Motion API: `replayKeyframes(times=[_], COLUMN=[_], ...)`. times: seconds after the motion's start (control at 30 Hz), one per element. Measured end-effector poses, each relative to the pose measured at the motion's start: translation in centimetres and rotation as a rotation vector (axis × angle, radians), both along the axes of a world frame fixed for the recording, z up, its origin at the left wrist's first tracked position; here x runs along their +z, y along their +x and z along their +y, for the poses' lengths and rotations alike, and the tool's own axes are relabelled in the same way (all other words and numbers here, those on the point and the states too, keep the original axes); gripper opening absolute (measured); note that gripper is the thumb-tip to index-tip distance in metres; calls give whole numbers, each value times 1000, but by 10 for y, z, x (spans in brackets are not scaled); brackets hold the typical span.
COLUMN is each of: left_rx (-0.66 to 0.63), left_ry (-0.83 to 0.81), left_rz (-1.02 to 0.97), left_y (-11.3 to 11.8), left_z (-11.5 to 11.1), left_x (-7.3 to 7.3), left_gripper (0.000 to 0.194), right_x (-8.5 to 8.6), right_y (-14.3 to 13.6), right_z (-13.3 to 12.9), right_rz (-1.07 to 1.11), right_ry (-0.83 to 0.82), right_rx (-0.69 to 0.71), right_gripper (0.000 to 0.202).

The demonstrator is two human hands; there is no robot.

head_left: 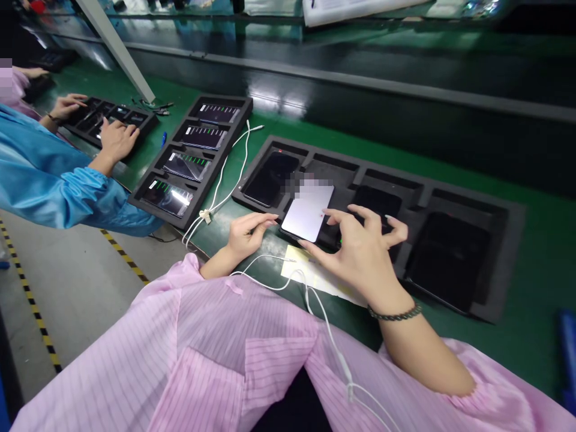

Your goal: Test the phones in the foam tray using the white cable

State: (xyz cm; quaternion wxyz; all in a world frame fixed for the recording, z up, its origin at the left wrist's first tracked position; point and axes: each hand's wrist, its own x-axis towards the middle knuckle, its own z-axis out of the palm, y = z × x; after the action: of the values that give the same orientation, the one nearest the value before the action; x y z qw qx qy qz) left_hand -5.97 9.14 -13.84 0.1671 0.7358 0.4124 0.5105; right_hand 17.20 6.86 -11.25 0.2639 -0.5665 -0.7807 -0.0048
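Note:
A smartphone [305, 215] with a lit, pale screen lies tilted over the near edge of a black foam tray [506, 240]. My right hand [366, 255] is at its lower right corner, thumb at the bottom edge and index finger on the right side of the screen; the other fingers are spread. Just left of the phone, my left hand [247, 235] is closed in a pinch, and whatever is between the fingertips cannot be made out. Dark smartphones lie in the tray's slots, one at the left [272, 177] and one at the right [450, 258].
A second foam tray [182, 225] with several lit phones stands to the left. White cables [245, 156] run beside it, and another white cable [330, 327] crosses a yellow paper [292, 264] before me. Further left, a co-worker's hands [117, 139] rest at another tray [150, 123].

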Motion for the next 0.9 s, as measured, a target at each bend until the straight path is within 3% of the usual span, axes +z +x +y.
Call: replayKeyframes(times=[0.23,0.57,0.9], left_rx=[-38,-20,-22], left_ry=[57,62,119], left_rz=[-24,-34,-82], left_y=[0,0,2], left_z=[1,2,4], left_x=[5,1,-1], left_gripper=[24,23,17], right_x=[-4,-5,-3], right_y=[0,0,1], right_z=[1,2,3], right_rz=[0,-11,16], right_ry=[-46,-89,-29], right_rx=[-1,-1,-4], right_gripper=[51,50,56])
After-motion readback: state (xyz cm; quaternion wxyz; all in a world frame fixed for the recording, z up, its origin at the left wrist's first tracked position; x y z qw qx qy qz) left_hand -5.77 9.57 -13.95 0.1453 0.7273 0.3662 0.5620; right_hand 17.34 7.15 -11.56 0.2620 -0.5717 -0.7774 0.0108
